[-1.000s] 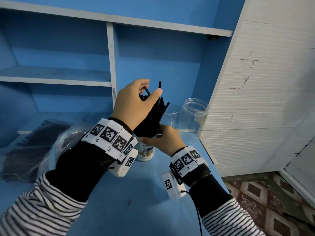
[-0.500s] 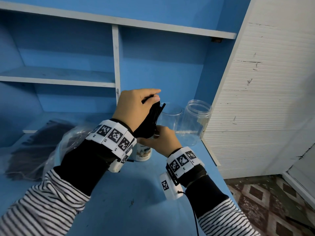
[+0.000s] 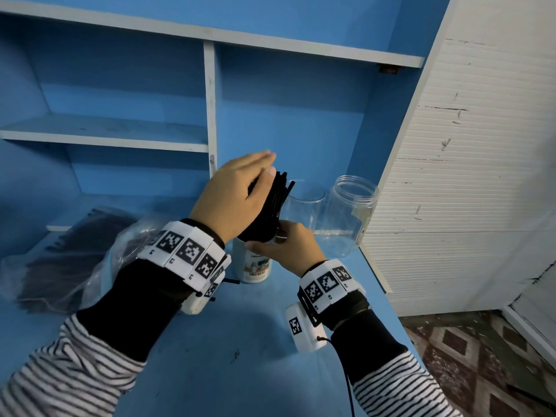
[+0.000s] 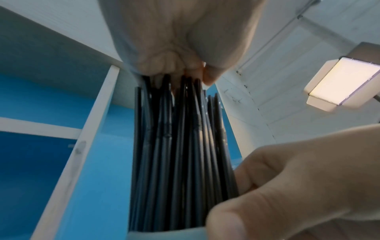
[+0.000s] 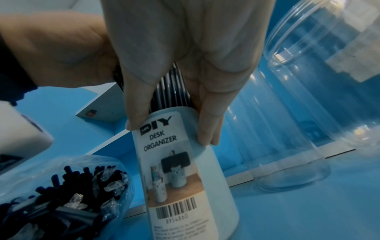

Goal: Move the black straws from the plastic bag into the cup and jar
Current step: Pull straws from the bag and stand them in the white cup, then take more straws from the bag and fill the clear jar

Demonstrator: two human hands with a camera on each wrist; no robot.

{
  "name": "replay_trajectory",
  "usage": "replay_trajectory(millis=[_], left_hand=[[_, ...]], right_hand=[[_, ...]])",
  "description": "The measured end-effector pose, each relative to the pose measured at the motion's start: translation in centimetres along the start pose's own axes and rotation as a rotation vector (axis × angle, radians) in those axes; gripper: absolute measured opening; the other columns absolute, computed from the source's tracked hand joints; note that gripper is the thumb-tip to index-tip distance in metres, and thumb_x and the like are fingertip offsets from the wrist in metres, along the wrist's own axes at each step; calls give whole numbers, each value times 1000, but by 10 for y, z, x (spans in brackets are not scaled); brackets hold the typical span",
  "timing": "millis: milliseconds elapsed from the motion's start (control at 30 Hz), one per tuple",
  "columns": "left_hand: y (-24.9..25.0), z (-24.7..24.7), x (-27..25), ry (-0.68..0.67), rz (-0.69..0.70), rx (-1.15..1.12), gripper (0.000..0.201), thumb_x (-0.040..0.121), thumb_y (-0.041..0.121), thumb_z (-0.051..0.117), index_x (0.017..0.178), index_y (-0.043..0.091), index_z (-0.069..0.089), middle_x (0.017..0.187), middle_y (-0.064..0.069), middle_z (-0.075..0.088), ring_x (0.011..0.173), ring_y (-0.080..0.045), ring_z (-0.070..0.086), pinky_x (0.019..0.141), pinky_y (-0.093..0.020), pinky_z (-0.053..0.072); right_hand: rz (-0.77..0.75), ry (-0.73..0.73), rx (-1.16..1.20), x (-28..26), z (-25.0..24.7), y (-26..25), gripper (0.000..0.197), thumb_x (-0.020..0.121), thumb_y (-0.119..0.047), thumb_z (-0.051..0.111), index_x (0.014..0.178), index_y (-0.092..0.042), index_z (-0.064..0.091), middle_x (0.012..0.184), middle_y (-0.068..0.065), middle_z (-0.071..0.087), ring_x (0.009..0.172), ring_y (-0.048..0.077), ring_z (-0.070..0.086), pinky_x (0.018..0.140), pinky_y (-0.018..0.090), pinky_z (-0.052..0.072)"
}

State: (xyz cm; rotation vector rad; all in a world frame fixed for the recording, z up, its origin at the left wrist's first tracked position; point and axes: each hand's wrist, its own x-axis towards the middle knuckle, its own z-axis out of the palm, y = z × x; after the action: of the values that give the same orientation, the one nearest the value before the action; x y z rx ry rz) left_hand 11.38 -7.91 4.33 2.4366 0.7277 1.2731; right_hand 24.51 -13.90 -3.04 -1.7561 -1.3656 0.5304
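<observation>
On the blue shelf, the flat left hand (image 3: 237, 194) presses upright straws (image 4: 180, 146) down into the cup (image 5: 185, 178), gripped below by the right hand (image 3: 288, 246).

Your left hand (image 3: 237, 195) is raised ahead of you, back toward the head camera, fingers straight and held together, the palm laid flat over the tops of the black straws (image 3: 278, 191). Your right hand (image 3: 290, 246) sits lower and just to the right, thumb and fingers curled round the rim of the white cup (image 3: 254, 266). Both forearms angle inward, each wrist wearing a marker band over a black cuff and striped sleeve.
</observation>
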Motion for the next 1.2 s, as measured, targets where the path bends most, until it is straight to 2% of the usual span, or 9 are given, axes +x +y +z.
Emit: replay_trajectory(millis=[100,200,267,400,500,567,733,933,1200], left_hand=[[-3,1,-15,155,-147,-166,58,93,31,61,145,21,39,147,12,38,136,3,30,110,-9,20],[-21,13,-31,90,-470,-370,103,69,46,80,150,27,18,155,10,26,142,-4,25,118,-29,22],[-30,21,-39,27,-586,-438,116,56,58,81,149,30,17,150,6,36,136,-9,37,114,-37,32],[-42,36,-49,-91,-687,-441,99,65,33,87,144,18,29,122,7,56,113,-10,54,95,-27,44],[-54,44,-51,-156,-693,-358,100,42,49,87,129,20,48,113,6,65,106,-13,62,93,-41,53],[-64,48,-50,-163,-701,-325,98,36,54,83,123,21,53,110,6,67,104,-14,64,90,-42,55],[-71,48,-39,-137,-708,-325,97,36,53,83,123,22,53,111,8,66,104,-12,63,92,-41,54],[-70,50,-17,-120,-714,-332,77,63,17,88,128,14,46,114,4,59,106,-15,57,91,-31,47],[-85,61,-9,-114,-719,-347,93,33,48,80,119,23,55,110,7,66,105,-14,63,94,-41,53]], right_hand=[[-1,-21,34,-2,-1,0,60,75,-43,79,125,-18,59,116,-7,64,98,5,57,73,10,40],[-13,-29,50,-3,1,0,62,75,-42,79,129,-20,56,125,-4,58,105,7,55,76,11,40],[-36,-58,38,-6,3,-1,65,76,-39,79,132,-21,53,127,-6,55,109,5,52,80,12,41],[-38,-32,-19,-11,-2,5,60,80,-33,76,133,-16,53,127,-3,57,114,11,57,90,25,49],[19,121,-67,-14,-15,13,39,80,-23,73,115,-12,60,105,-1,60,97,17,60,77,23,45],[74,245,-38,-14,-23,18,37,78,-21,74,108,-8,57,98,3,58,93,22,58,77,26,45],[216,318,-20,-5,-19,21,79,79,-40,75,135,-1,35,135,14,45,122,27,47,100,31,40],[284,319,39,16,-6,20,95,82,-40,72,144,6,17,151,19,29,140,30,29,111,31,27],[339,327,-46,31,-10,24,68,92,-35,61,135,5,28,141,23,39,130,35,41,103,37,34]])
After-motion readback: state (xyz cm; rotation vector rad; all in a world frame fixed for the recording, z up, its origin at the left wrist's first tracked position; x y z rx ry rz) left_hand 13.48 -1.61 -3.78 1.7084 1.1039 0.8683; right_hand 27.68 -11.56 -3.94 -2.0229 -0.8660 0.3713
